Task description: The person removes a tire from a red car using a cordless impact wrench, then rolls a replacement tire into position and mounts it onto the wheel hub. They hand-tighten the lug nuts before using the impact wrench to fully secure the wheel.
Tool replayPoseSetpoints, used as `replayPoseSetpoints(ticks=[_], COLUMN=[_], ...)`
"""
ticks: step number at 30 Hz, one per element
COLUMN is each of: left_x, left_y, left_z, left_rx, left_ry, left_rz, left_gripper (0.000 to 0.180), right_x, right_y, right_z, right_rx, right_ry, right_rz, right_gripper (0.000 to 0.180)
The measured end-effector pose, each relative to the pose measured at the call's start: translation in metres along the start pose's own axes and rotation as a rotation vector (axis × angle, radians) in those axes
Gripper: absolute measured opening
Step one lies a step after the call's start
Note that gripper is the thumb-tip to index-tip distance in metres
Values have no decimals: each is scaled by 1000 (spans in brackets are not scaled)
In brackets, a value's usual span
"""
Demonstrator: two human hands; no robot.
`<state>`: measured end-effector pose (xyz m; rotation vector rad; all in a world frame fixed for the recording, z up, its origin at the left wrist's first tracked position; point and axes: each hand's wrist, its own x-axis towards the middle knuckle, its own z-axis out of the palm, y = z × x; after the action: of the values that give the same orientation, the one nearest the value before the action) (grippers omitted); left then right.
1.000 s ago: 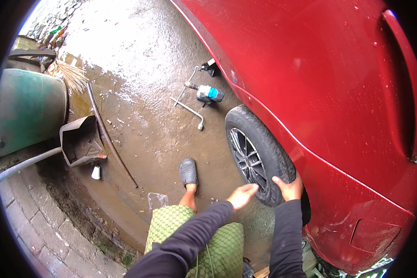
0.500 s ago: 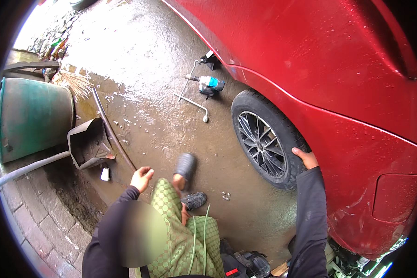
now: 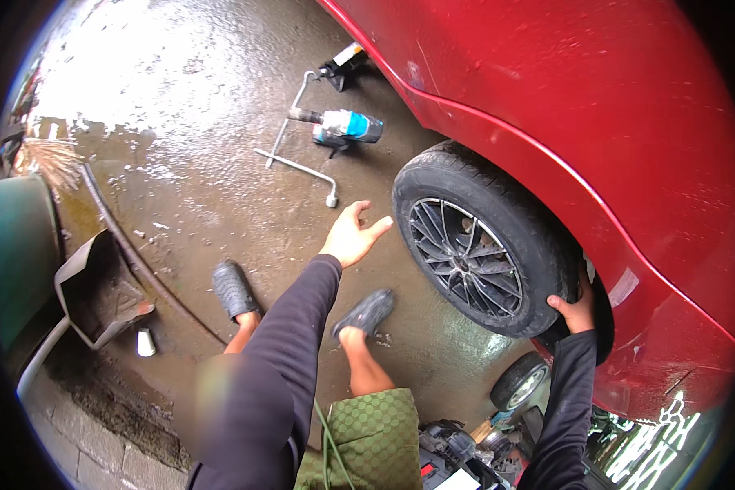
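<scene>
A car wheel (image 3: 465, 269) with a black tyre and a multi-spoke rim stands at the red car's (image 3: 563, 122) wheel arch. My right hand (image 3: 576, 309) grips the tyre's near right edge, thumb on the sidewall, most fingers hidden behind the tread. Stretched forward over the floor, my left hand (image 3: 353, 235) is open, fingers apart and nothing in it, a little left of the tyre and not touching it. Beyond that hand lie a bent metal lug wrench (image 3: 306, 173) and a teal-and-black cordless impact wrench (image 3: 347, 126).
A black jack-like device (image 3: 335, 72) stands by the car's sill. Left are a green drum (image 3: 20, 245), a straw broom (image 3: 51, 161), a dustpan (image 3: 90, 286), a long hose or pole (image 3: 143, 260) and a white cup (image 3: 145, 342). A smaller wheel (image 3: 521, 382) and tools (image 3: 449, 445) sit near me.
My left hand has swung right and forward toward the wheel. My right hand keeps its hold on the tyre, which now stands farther out from the arch. My feet have stepped apart.
</scene>
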<state>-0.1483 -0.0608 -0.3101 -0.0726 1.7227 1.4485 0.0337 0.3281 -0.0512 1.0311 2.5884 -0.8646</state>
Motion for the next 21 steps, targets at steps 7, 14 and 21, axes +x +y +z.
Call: replayPoseSetpoints(ticks=[7, 14, 21], left_x=[106, 212, 211], left_y=[-46, -110, -142], left_z=[44, 97, 115], left_rx=[153, -330, -425], left_ry=[72, -160, -72], left_rz=[366, 438, 578], left_gripper=[119, 128, 107], right_x=[0, -83, -77], right_y=[0, 154, 285], right_z=[17, 210, 346], right_rx=[216, 650, 1633], right_ry=[71, 1146, 945], right_rz=[6, 112, 389], right_gripper=[129, 89, 95])
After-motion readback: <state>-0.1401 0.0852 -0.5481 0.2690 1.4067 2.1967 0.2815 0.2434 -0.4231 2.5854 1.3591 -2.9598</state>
